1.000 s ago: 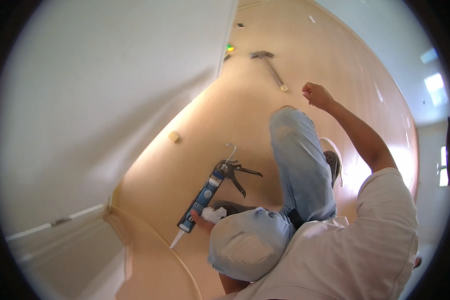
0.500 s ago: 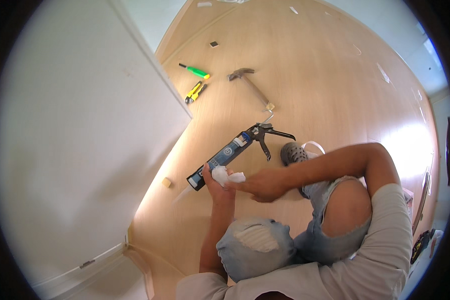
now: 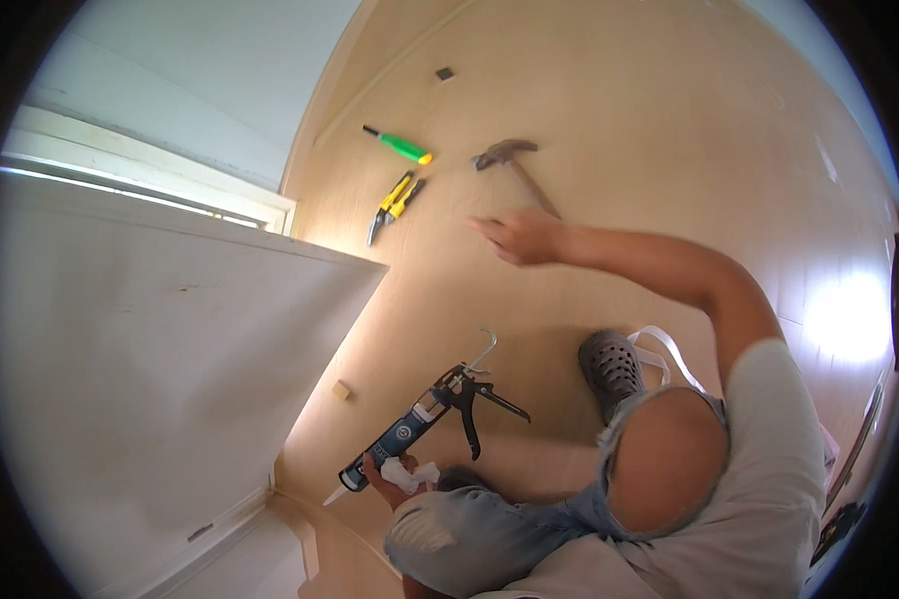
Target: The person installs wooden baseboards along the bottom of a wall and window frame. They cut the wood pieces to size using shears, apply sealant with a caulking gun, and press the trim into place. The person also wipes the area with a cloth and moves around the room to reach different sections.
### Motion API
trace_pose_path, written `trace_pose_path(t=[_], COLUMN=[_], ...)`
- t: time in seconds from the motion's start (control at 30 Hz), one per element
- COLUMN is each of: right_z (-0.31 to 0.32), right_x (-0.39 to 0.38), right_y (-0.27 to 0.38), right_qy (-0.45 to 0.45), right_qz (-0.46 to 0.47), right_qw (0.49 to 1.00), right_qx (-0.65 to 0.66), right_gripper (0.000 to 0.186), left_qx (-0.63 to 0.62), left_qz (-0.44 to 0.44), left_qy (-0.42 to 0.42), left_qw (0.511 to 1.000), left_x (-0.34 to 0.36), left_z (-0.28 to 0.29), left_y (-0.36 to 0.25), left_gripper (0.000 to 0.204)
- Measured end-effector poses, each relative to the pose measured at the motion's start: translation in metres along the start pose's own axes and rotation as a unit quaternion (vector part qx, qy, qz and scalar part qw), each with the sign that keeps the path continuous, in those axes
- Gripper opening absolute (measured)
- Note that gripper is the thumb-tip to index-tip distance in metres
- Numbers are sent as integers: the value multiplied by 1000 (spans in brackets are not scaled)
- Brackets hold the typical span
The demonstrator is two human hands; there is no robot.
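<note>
My left hand (image 3: 387,474) grips the black and blue caulk gun (image 3: 420,414) near its nozzle end, low in the view, with crumpled white tissue (image 3: 410,475) bunched at the same spot. My right hand (image 3: 519,238) is stretched forward over the floor, index finger out and the others partly curled, with nothing visible in it. Just beyond it lies the claw hammer (image 3: 504,152), its handle end hidden by my arm. Yellow-handled pliers or snips (image 3: 395,205) and a green and yellow screwdriver (image 3: 402,145) lie to its left.
A white panel (image 3: 170,319) with a free corner stands at left, beside a pale wall (image 3: 200,80). On the wooden floor (image 3: 629,120) are a small dark square (image 3: 445,75) and a wooden block (image 3: 342,389). My knees and a grey clog (image 3: 609,369) fill the lower right.
My right hand has left the tissue at my left hand and moved forward toward the tools. My left hand and caulk gun sit lower in the picture than half a second ago.
</note>
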State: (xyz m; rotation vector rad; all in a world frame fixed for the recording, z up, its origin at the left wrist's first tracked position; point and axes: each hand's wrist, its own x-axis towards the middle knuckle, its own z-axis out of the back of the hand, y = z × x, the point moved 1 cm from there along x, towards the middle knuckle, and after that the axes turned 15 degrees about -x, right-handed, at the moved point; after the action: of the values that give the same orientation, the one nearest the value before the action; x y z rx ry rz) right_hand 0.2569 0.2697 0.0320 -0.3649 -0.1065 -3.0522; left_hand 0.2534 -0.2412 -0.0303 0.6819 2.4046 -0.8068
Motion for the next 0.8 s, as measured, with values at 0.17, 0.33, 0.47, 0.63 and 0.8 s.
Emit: trace_pose_path(t=[0.17, 0.33, 0.47, 0.63, 0.8], right_z=[-177, -219, -197, -205, -181], right_x=[63, 173, 194, 201, 162], right_y=[-7, 5, -23, -99, -67], right_qy=[-43, 90, 51, 6, 31], right_qz=[67, 81, -57, -332, -318], right_qw=[980, 972, 985, 938, 945], right_qx=[-181, -202, -154, -101, -72], right_gripper=[70, 71, 73, 65, 63], left_qx=[83, 111, 129, 177, 243], left_qz=[-120, -253, -190, -164, -116], left_qy=[-202, -207, -194, -220, -172], left_qw=[968, 939, 954, 945, 948], left_x=[-99, -111, -126, -113, -104], left_z=[14, 27, 5, -11, -20], left_y=[10, 12, 14, 18, -3], left_gripper=[50, 54, 55, 57, 58])
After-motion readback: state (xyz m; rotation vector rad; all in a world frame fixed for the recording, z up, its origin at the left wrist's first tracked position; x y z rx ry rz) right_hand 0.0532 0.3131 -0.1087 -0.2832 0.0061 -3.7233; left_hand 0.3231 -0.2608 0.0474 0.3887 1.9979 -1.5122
